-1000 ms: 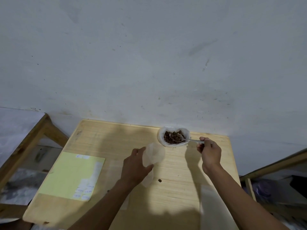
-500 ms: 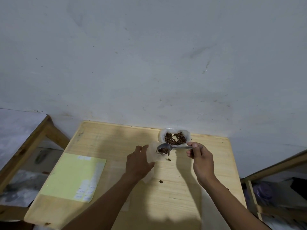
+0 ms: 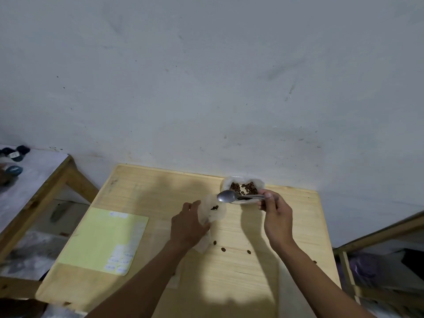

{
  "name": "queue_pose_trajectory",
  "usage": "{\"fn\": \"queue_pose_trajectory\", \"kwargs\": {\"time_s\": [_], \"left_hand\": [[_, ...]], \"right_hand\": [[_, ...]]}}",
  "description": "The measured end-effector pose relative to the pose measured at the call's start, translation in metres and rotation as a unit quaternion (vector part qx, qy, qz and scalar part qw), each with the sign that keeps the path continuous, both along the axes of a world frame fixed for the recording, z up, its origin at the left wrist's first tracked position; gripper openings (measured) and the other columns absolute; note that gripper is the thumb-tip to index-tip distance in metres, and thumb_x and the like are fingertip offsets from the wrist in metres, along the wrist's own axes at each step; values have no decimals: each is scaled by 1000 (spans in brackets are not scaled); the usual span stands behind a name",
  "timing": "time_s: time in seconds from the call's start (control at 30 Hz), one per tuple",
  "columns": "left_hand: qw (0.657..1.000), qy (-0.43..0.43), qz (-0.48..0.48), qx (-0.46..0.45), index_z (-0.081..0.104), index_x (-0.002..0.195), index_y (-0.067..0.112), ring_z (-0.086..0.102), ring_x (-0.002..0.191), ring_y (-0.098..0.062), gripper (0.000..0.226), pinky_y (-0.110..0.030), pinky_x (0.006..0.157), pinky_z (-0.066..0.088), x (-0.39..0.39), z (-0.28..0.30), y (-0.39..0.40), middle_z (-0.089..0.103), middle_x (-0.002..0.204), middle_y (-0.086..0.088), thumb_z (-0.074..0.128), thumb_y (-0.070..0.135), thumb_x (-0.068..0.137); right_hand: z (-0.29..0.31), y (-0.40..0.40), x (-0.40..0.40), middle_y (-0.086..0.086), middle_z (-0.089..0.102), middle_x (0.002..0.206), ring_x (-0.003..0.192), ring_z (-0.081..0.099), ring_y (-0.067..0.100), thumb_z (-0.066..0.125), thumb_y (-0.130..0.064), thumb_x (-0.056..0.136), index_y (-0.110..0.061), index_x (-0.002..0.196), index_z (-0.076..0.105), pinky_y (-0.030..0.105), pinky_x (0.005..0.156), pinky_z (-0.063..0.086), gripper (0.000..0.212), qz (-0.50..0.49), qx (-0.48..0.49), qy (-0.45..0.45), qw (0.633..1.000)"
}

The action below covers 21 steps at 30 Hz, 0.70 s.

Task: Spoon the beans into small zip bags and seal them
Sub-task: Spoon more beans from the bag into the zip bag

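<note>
Left hand (image 3: 188,222) fingers curled, holding zip bag (image 3: 212,211) | right hand (image 3: 276,213) fingers pinching spoon (image 3: 231,196) handle

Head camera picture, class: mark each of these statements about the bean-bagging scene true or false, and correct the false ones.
1. The right hand holds the spoon by its handle. True.
2. The spoon's bowl is heaped with beans. False: it looks empty, turned over above the small zip bag.
3. The left hand holds the small zip bag, which has a few beans inside. True.
4. The yellow sheet lies under the bean container. False: it lies apart, on the table's left side.
5. Several loose beans lie on the wooden table. True.
</note>
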State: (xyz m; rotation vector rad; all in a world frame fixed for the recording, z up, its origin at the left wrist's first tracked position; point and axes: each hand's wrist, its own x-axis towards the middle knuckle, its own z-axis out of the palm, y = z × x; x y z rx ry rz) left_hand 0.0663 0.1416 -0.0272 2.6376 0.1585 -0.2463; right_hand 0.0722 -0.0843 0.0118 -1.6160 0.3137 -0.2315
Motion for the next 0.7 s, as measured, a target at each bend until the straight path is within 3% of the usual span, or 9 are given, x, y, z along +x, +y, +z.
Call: {"fn": "queue_pose_trajectory", "kwargs": {"time_s": [0.2,0.33,0.47,0.57,0.7], "left_hand": [[999,-8,26,-23,37,144,24,59,112,-21,75,-38,93,48,-8,-3,5,46,135,-1,63,56,81],[999,-14,35,-29,38,143,25,59,112,-19,75,-37,93,47,-10,-1,7,47,134,1,65,56,80],[998,-28,40,-34,39,142,25,60,109,-18,75,-35,91,47,-12,2,9,48,133,1,67,53,79],[998,-36,40,-35,40,142,25,61,109,-18,76,-34,91,48,-12,3,11,48,134,1,67,54,78],[998,-45,36,-38,40,142,24,61,109,-18,76,-34,92,48,-11,5,12,49,135,1,68,53,78]], "right_hand": [[-18,-29,25,9,68,96,86,65,22,43,-25,103,-17,110,70,34,82,50,29,-119,-50,38,991],[-39,-35,43,9,68,102,92,66,24,41,-27,102,-19,113,69,46,92,51,31,-118,-118,64,984],[-50,-27,53,11,67,105,100,64,29,42,-25,102,-14,113,70,47,96,48,31,-99,-142,82,981],[-55,-19,56,11,70,97,97,64,31,42,-24,102,-17,103,70,48,94,49,29,-93,-116,110,983],[-51,-9,61,2,65,73,81,64,27,46,-19,100,-22,81,67,46,89,53,29,-96,-2,174,980]]}}
